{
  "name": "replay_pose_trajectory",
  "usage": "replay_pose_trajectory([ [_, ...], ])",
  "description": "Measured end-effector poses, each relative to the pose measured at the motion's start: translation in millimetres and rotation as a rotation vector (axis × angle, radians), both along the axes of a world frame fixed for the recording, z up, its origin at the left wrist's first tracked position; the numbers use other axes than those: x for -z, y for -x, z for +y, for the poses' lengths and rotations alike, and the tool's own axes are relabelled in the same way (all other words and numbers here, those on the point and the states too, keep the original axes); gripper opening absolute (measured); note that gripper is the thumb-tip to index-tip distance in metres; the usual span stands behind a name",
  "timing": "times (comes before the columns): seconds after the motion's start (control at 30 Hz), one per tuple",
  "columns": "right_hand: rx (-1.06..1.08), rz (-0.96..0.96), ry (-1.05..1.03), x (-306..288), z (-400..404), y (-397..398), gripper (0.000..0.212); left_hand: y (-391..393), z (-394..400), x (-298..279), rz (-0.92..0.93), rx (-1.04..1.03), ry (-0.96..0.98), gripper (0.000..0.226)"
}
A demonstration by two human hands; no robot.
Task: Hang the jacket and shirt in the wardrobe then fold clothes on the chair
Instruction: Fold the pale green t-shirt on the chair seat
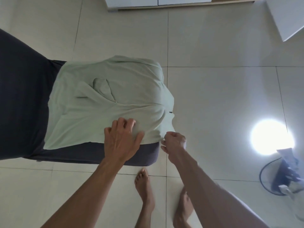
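I see the soft green shirt (111, 99) spread on the chair (143, 155). My left hand (120, 140) presses it flat, fingers spread. My right hand (175, 142) pinches its corner. It looks light and floppy, so I would hold the corners.

The chair (92, 153) seat is fully covered by the green shirt (107, 96), and its tall dark back blocks the left. Bare floor (213, 96) lies open beyond and to the right, up to the lamp (273, 137) and its stand on the far right
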State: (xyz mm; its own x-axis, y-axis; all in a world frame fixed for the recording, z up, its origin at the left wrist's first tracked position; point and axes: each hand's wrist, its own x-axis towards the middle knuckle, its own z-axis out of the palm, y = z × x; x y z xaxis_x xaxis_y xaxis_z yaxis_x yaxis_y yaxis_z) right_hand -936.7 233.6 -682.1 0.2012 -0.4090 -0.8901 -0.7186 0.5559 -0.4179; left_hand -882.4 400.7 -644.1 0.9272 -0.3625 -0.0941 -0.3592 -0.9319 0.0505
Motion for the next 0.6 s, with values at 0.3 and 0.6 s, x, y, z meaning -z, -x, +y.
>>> replay_pose_trajectory([
  [0.3,-0.278,-0.034,0.061,6.1,7.0,3.7,0.02,0.6,-8.7,-0.9,0.018,-0.053,-0.017,0.055],
  [0.6,-0.208,0.009,0.059,9.0,-3.0,24.4,0.026,2.5,-4.5,2.6,0.041,-0.065,-0.012,0.058],
])
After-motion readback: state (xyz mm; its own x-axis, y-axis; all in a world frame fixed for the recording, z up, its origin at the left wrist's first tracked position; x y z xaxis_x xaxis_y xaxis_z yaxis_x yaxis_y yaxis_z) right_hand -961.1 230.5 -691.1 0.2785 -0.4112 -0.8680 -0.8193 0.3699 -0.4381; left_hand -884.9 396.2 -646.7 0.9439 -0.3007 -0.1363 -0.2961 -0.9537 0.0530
